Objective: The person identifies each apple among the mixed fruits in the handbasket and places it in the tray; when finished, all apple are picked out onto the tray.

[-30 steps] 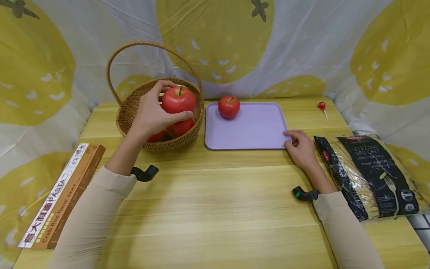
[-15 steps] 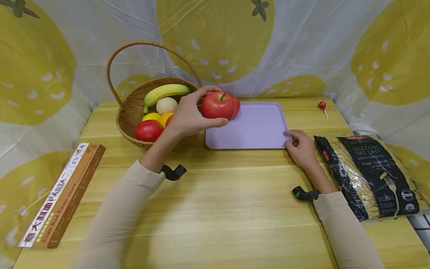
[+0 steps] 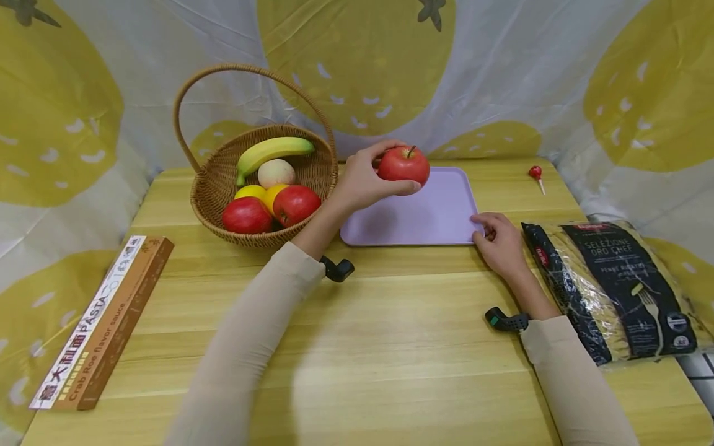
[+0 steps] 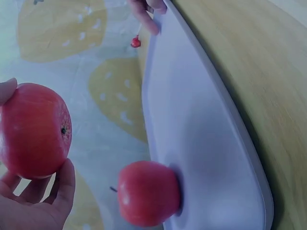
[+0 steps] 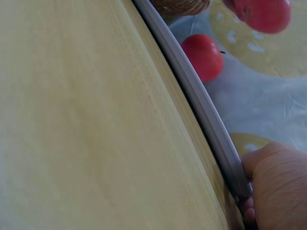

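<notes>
My left hand (image 3: pixel 364 178) grips a red apple (image 3: pixel 407 168) by its sides, thumb in front, above the left part of a lilac tray (image 3: pixel 440 217). In the left wrist view, this apple (image 4: pixel 36 132) is clear of the tray. A second red apple (image 4: pixel 148 194) rests on the tray; in the head view the hand and held apple hide it. My right hand (image 3: pixel 502 244) pinches the tray's right edge. Seen from the right wrist, the thumb lies over the rim (image 5: pixel 211 120) and fingertips show beneath.
At the back left stands a wicker basket (image 3: pixel 214 226) with a tall handle. In it lie a banana (image 3: pixel 279 148), a pale round fruit (image 3: pixel 276 173), yellow fruits and red fruits (image 3: pixel 297 205). A pasta box (image 3: pixel 103 322) lies left; a penne bag (image 3: pixel 619 291) and lollipop (image 3: pixel 535 173) lie right.
My left hand has lifted the apple out of the basket and carried it right, over the tray, uncovering the fruit in the basket. My right hand has stayed at the tray's edge.
</notes>
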Motion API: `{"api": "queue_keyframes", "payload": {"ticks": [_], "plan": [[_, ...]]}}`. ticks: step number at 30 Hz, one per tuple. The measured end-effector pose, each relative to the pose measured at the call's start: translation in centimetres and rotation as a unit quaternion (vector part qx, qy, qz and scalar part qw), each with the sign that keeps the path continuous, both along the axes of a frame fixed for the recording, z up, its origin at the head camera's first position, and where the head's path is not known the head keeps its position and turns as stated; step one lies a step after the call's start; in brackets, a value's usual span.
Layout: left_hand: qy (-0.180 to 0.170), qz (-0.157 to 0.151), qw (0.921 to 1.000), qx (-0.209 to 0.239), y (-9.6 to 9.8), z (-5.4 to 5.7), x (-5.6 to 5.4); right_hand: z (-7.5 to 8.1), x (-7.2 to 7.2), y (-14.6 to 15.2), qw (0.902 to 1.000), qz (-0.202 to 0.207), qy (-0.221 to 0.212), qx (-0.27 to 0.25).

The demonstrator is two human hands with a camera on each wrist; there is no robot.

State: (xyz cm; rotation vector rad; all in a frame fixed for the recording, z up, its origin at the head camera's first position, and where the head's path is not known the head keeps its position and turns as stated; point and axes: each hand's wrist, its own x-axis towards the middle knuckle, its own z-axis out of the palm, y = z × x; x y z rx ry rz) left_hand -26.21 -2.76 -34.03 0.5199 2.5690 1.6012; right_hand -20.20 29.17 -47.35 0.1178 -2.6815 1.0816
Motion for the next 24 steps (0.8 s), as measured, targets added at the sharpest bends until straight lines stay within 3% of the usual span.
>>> {"api": "queue_keyframes", "payload": {"ticks": [7, 17, 24], "plan": [[-0.032, 0.017, 0.9993, 0.003, 2.2, -2.2, -2.0, 0.0, -0.1, 0.0, 1.0, 0.004, 0.0, 0.001], [-0.088, 0.038, 0.9953, -0.013, 5.1, -4.5, -3.4, 0.0, 0.0, 0.0, 0.9999, -0.006, -0.01, 0.004], [-0.047, 0.042, 0.9974, -0.035, 6.9, -5.8, -3.7, -0.1, -0.1, 0.0, 0.9999, -0.002, -0.007, 0.012]]}}
